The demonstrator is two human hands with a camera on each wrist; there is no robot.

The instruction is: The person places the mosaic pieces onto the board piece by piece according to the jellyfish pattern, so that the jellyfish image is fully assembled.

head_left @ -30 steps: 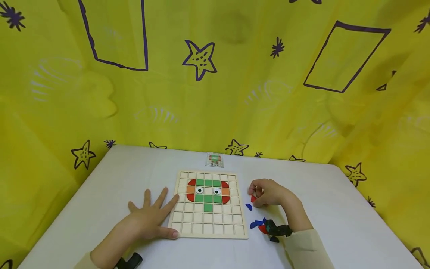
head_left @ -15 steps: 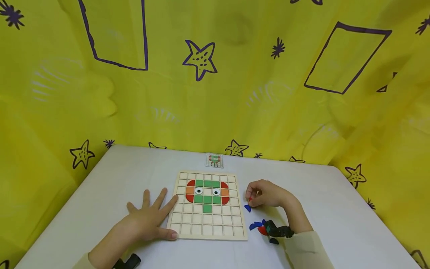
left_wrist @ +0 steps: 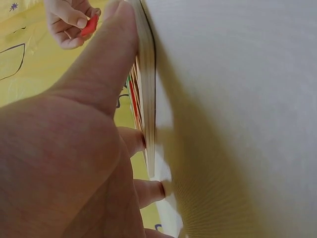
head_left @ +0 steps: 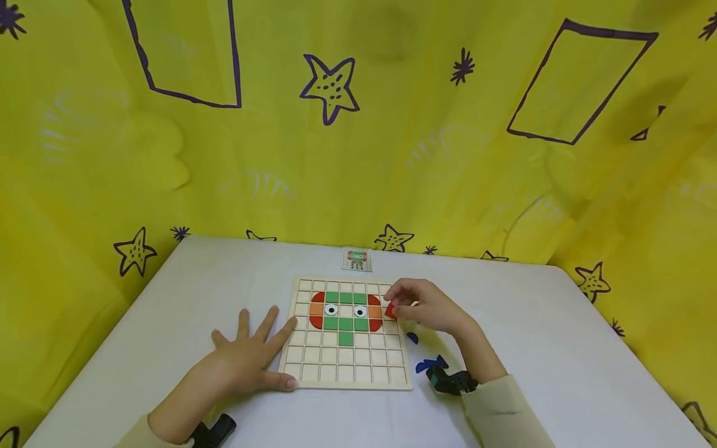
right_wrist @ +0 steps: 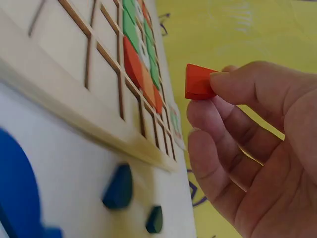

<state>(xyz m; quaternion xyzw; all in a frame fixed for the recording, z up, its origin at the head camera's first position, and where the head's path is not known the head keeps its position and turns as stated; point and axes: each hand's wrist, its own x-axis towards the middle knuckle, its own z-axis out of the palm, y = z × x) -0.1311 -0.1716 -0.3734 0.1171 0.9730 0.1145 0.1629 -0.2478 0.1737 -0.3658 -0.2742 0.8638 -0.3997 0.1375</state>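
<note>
a left hand [head_left: 241, 364] is touching a wooden grid board [head_left: 353, 385] while a right hand [head_left: 428, 305] is holding a red puzzle piece [head_left: 390, 310].
on the left, the fingers are spreading wide and straight, gripping nothing, with thumb and index finger touching the board's near-left edge; on the board, red, orange and green tiles [head_left: 346, 323] are forming a face with two eye pieces [head_left: 332, 309], above a single green square [head_left: 346, 339]; beyond it a small picture card [head_left: 356, 259] is sitting on the white tabletop [head_left: 168, 311]; further right, the other fingers are closing in a pinch on the red piece, which is hovering clear of the board near its right edge; beside that edge a blue half-round piece [head_left: 412, 338] is lying, with more blue pieces [head_left: 430, 364] nearer the person.
</note>
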